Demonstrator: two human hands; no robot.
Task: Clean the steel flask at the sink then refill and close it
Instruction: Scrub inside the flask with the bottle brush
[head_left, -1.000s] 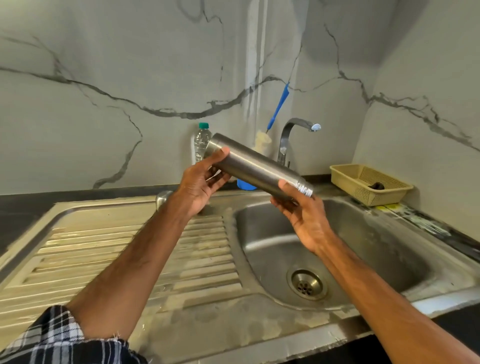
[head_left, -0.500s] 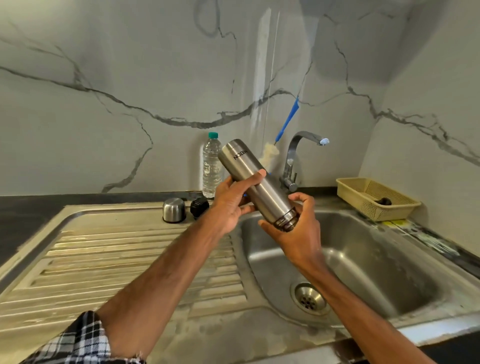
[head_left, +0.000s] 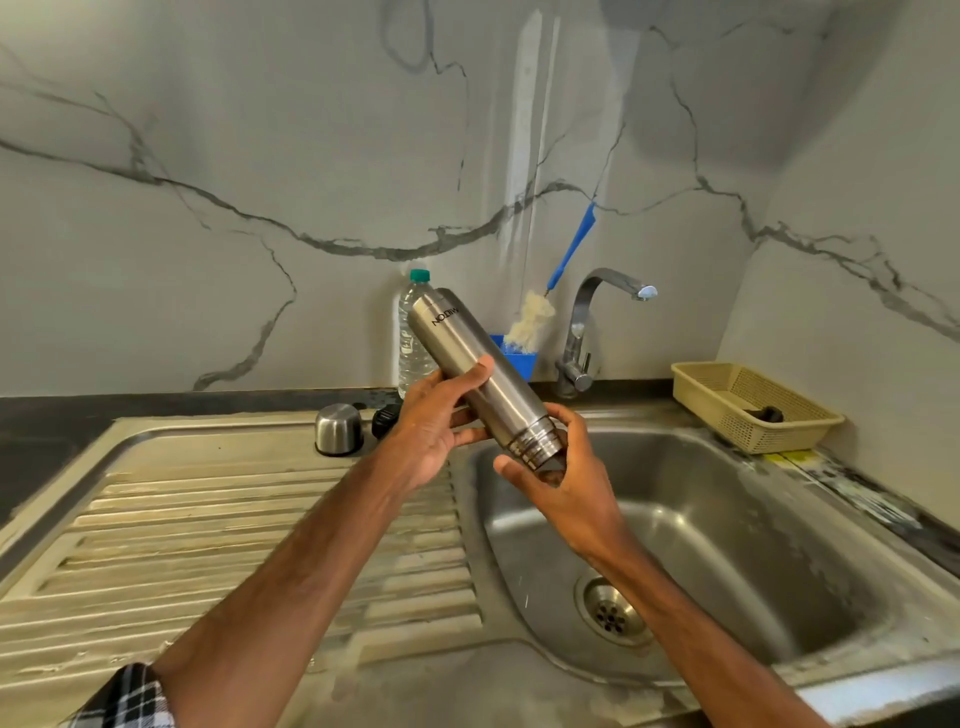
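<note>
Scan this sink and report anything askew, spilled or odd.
Only the cylindrical steel flask: the left hand and right hand hold it tilted, open threaded mouth down over the steel sink basin, logo inverted. Its domed steel cap and black stopper sit apart on the ribbed drainboard. No spill shows.

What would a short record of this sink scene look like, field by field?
flask: steel, uncapped, tilted, threaded mouth lowest, over the sink
left hand: grips the flask's middle
right hand: curled round the threaded neck
lids: steel cap and black stopper, side by side on the drainboard
tap: no water seen flowing
behind: plastic bottle; brush in a blue holder
</note>
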